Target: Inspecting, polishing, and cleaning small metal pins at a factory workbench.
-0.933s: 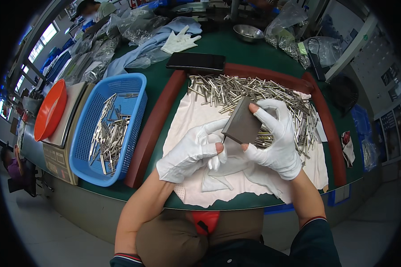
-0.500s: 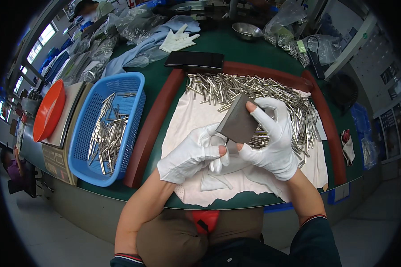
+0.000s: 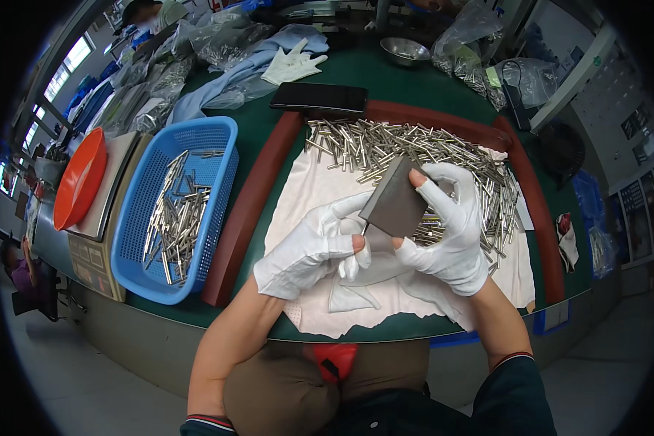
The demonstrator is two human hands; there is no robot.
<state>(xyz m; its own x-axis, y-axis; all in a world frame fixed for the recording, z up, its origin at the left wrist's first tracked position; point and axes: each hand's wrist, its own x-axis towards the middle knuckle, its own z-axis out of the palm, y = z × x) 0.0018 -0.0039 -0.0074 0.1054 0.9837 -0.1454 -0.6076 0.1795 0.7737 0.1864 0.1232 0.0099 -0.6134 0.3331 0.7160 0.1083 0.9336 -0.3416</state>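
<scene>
Pinching a thin pin (image 3: 365, 227), the left hand (image 3: 309, 251) sits beside the grey block (image 3: 398, 200) the right hand (image 3: 450, 240) grips (tipped, maybe to meet it).

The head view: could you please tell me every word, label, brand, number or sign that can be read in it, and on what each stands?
No text can be read here.
Scale: front markings, too small and blurred.
Wall sheets: too small.
Bag label: too small to tell whether it bears text.
Block and phone: no text visible.
</scene>
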